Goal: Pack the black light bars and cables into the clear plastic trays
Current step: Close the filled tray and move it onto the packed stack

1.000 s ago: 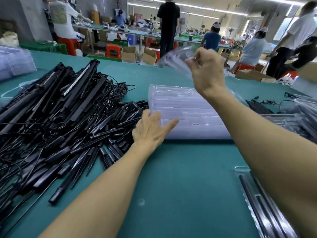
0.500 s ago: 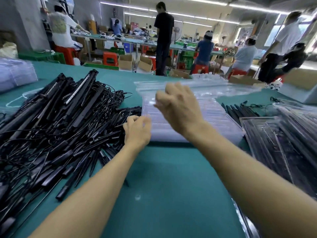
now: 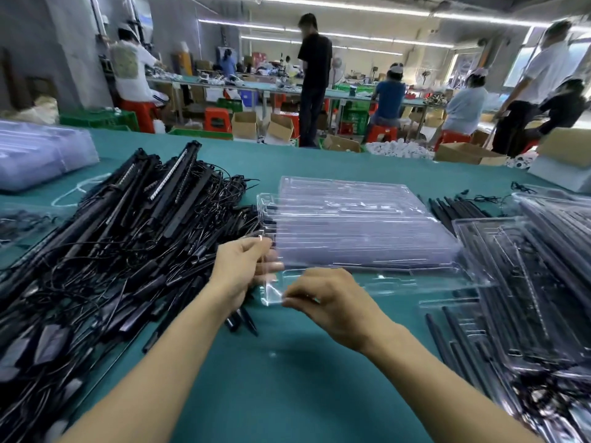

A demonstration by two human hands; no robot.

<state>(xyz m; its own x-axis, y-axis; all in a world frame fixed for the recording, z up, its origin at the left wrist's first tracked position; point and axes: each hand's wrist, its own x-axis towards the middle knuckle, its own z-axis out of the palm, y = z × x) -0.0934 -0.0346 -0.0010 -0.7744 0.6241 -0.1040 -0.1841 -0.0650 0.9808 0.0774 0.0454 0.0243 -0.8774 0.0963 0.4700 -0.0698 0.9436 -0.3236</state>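
Sprawling across the left of the teal table [image 3: 271,388] is a tangled heap of matte black light bars [image 3: 134,238], slim and straight, laced with thin cables [image 3: 228,187]. Beside it the left hand [image 3: 241,271] pinches the left edge of a thin, glossy clear tray [image 3: 399,282], fingers curled. The right hand [image 3: 332,306] pinches its front rim likewise. This ribbed tray sits just before a stack of empty trays [image 3: 351,225]. Filled trays [image 3: 527,276] crowd the right.

Both my forearms reach forward, left hand [image 3: 240,270] and right hand [image 3: 332,305] close together, each pinching an edge of the clear tray [image 3: 399,284] between thumb and fingers
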